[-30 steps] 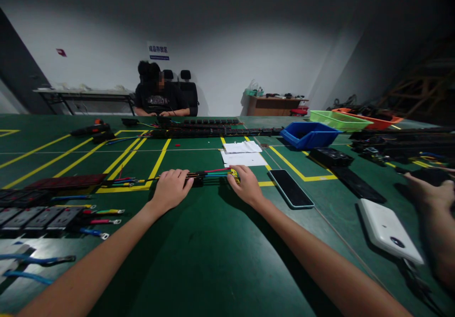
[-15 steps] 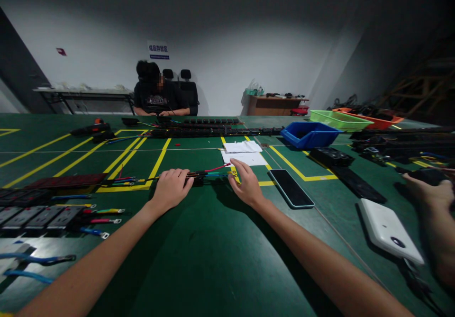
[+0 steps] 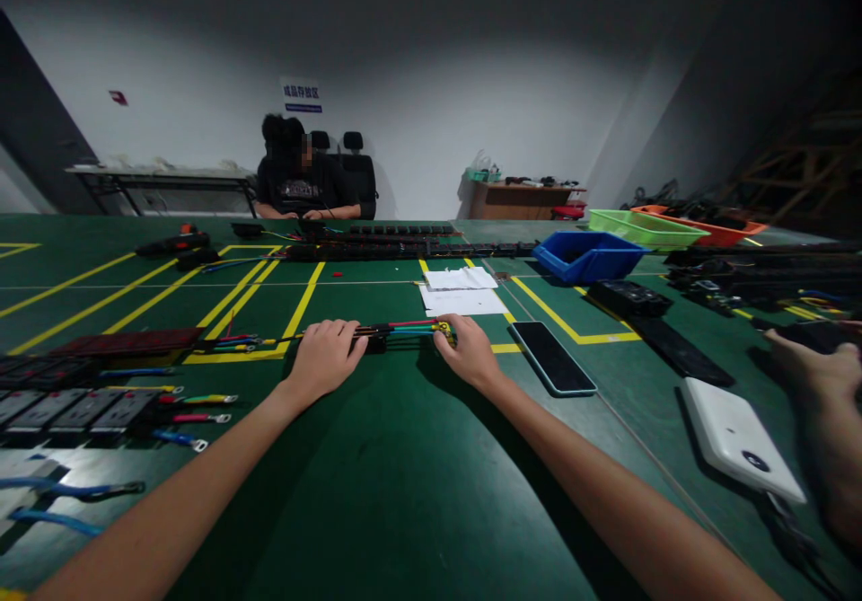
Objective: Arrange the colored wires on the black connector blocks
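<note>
A bundle of coloured wires (image 3: 409, 328), red, blue and green among them, runs across the green table in front of me. My left hand (image 3: 324, 358) is closed over the bundle's left part, which has a black covering. At the bundle's right end my right hand (image 3: 470, 353) pinches the wire ends, where yellow parts show by the fingertips. How many wires it grips is hidden by the fingers. White paper sheets (image 3: 461, 301) lie just beyond my right hand, and a phone (image 3: 555, 358) rests to its right.
On the left lie socket strips (image 3: 81, 414) with lugged wires. A white power bank (image 3: 739, 439) and a blue bin (image 3: 587, 256) are on the right, where another person's hand (image 3: 818, 372) holds something black. A co-worker (image 3: 306, 179) sits across the table, beyond a drill (image 3: 173, 243).
My right hand's fingers have closed on the wire ends. The red wire, raised apart before, now lies in line with the others. My left hand has stayed in place.
</note>
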Demonstrator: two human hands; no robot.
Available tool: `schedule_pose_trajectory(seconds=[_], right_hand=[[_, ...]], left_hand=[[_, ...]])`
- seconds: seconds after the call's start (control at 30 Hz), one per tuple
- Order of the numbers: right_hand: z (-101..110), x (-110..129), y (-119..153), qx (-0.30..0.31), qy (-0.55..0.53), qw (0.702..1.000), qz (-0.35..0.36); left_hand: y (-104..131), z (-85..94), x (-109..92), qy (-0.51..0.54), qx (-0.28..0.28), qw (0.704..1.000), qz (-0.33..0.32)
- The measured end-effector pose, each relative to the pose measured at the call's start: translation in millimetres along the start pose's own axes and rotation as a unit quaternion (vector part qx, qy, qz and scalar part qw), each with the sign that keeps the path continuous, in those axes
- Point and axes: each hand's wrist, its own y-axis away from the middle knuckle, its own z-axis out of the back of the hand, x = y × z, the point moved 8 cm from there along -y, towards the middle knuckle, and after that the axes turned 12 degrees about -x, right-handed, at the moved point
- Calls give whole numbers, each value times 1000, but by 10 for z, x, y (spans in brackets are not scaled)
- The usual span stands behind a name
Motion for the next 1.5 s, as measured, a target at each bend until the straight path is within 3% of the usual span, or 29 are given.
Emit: schedule_pose_trajectory(seconds=[0.13, 0.43, 1.03, 1.3, 1.5], right_hand=[[-101, -36, 31, 59, 42, 997, -11], [96, 81, 0, -62, -37, 997, 42], [47, 59, 0, -37, 1, 999, 28], [80, 19, -1, -57, 54, 997, 3], [118, 54, -4, -71, 8, 997, 17]], left_hand=[[-5, 15, -9, 2, 2, 1000, 3], [-1, 10, -10, 4, 3, 1000, 0], [2, -2, -1, 2, 2, 1000, 0], [1, 1, 4, 8, 2, 1000, 3], [1, 4, -5, 2, 3, 1000, 2]])
